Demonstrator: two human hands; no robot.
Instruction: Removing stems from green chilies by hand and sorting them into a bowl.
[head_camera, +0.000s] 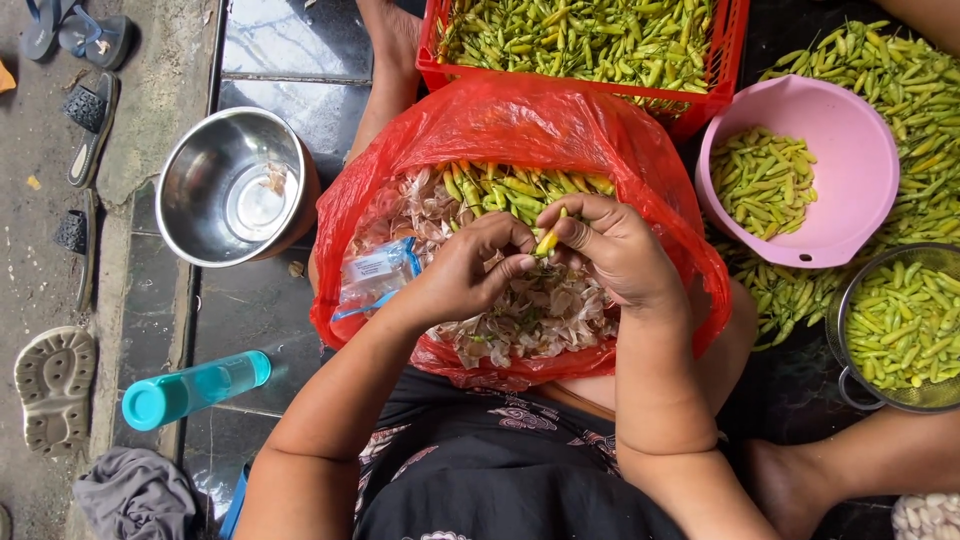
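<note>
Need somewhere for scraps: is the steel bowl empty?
Nearly empty: the steel bowl shows its bare shiny bottom, with only a few papery scraps inside.

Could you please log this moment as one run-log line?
left hand: pinching chili tip | right hand: holding yellow-green chili | under hands: red plastic bag of peels and chilies | nearby: steel bowl, pink bowl
</note>
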